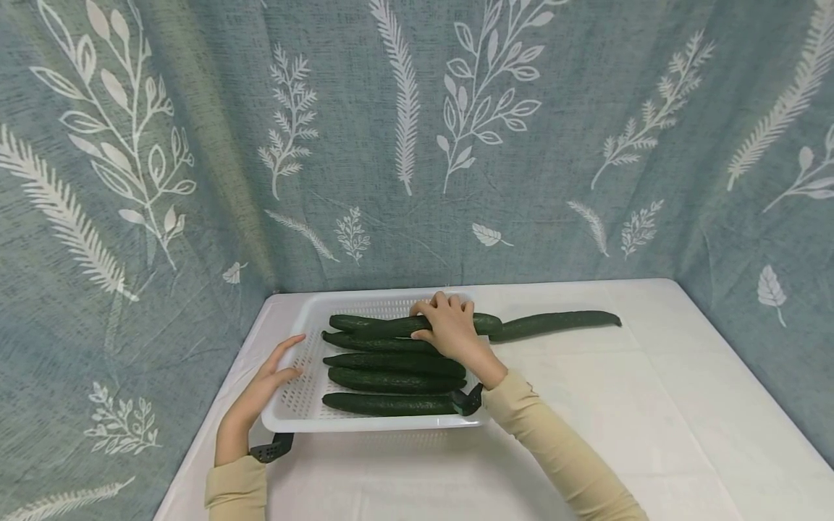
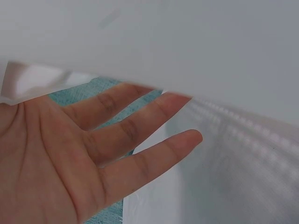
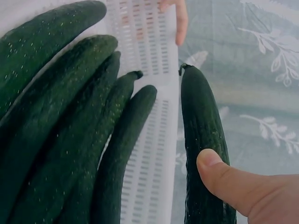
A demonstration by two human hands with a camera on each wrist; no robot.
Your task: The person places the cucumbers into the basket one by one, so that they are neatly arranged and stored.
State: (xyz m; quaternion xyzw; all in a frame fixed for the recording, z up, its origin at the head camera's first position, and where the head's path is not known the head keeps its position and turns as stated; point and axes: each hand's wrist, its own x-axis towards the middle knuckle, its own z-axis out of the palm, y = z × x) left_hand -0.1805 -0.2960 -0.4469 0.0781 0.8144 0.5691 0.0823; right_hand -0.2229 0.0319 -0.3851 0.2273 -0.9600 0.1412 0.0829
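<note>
Gripping a cucumber (image 1: 417, 325) from above, the right hand (image 1: 449, 329) has its fingers curled over it and the thumb (image 3: 233, 179) pressed on its side. This cucumber lies across the far part of the white perforated tray (image 1: 306, 405), over the other ones, and its right end reaches out past the tray rim. Four more cucumbers (image 1: 394, 373) lie side by side in the tray, nearer to the person. One long cucumber (image 1: 560, 322) rests on the white table (image 1: 651, 405), just to the right of the held one, and the two ends look touching. The left hand (image 1: 260, 387) has straight fingers, a little apart, and they touch the left rim of the tray. Behind the table hangs a blue-grey cloth with leaf print (image 1: 404, 137).
</note>
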